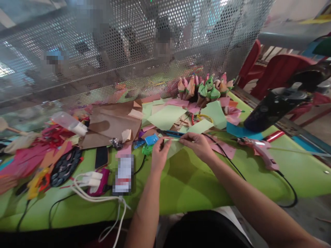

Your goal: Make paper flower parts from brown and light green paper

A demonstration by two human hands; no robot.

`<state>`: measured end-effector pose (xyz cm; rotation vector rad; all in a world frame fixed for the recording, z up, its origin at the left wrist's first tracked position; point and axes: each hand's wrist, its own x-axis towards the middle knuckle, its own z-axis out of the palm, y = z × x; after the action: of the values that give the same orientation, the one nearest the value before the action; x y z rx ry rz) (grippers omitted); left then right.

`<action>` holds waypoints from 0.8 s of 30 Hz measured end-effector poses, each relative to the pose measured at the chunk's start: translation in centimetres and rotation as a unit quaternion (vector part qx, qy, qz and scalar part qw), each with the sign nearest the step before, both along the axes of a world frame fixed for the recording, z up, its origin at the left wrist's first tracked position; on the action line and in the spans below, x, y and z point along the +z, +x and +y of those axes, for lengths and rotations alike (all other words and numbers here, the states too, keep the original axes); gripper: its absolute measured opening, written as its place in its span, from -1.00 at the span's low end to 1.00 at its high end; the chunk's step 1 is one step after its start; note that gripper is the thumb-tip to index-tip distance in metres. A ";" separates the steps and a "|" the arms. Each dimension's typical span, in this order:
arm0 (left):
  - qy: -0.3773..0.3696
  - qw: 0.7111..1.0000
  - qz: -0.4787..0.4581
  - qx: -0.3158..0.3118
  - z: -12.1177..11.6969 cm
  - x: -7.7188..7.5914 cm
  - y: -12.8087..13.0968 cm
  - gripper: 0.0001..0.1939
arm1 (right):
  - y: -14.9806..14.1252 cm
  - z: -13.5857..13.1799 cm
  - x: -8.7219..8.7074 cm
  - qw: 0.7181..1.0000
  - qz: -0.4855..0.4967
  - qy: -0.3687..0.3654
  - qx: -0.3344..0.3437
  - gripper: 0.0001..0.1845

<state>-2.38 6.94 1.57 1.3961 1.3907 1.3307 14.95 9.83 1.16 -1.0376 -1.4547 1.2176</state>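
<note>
A sheet of pale green paper (175,148) is held up between my two hands over the green table (196,186). My left hand (160,152) pinches its upper left edge between thumb and fingers. At the upper right edge, my right hand (198,144) grips the same sheet with bent fingertips. The top edge looks folded or rolled over, though it is too small to be sure. Just beyond my hands lies a dark blue, narrow tool (170,133), its kind unclear. More green paper sheets (165,117) are heaped behind it.
Clustered small paper cones (204,89) stand at the back. A pink glue gun (260,148) and dark bottle (274,106) are right. A phone (123,175), magenta power strip (99,184) and yellow glue gun (38,179) lie left. Another person's hand (7,184) shows far left.
</note>
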 end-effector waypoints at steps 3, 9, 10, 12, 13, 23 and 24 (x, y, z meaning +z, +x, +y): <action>0.019 0.999 0.025 0.009 -0.1 0.1 0.1 -0.58 | -0.3 -0.3 0.1 0.999 -0.015 0.028 -0.004 -0.71; 0.023 0.999 0.036 0.010 0.1 0.0 -0.2 -0.55 | -0.3 -0.2 -0.1 0.999 -0.025 0.019 -0.006 -0.71; 0.024 0.999 0.033 0.026 0.2 0.0 -0.4 -0.54 | -0.2 -0.1 -0.2 1.000 -0.020 0.013 -0.012 -0.70; 0.032 0.998 0.027 0.056 0.4 0.0 -0.7 -0.53 | 0.1 0.2 -0.2 1.000 -0.010 0.006 -0.028 -0.68; 0.035 0.997 0.025 0.064 0.4 -0.1 -0.8 -0.52 | 0.1 0.2 -0.2 0.999 -0.006 0.003 -0.037 -0.67; 0.053 0.990 0.038 0.126 0.7 -0.4 -1.5 -0.53 | 0.7 0.5 0.1 0.994 0.021 0.007 -0.106 -0.65; 0.058 0.988 0.040 0.134 0.7 -0.4 -1.6 -0.54 | 0.8 0.5 0.2 0.992 0.027 0.012 -0.120 -0.65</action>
<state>-3.94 7.65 1.15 1.3875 1.6214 1.5645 15.79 10.32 1.36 -1.1190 -1.2611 1.0445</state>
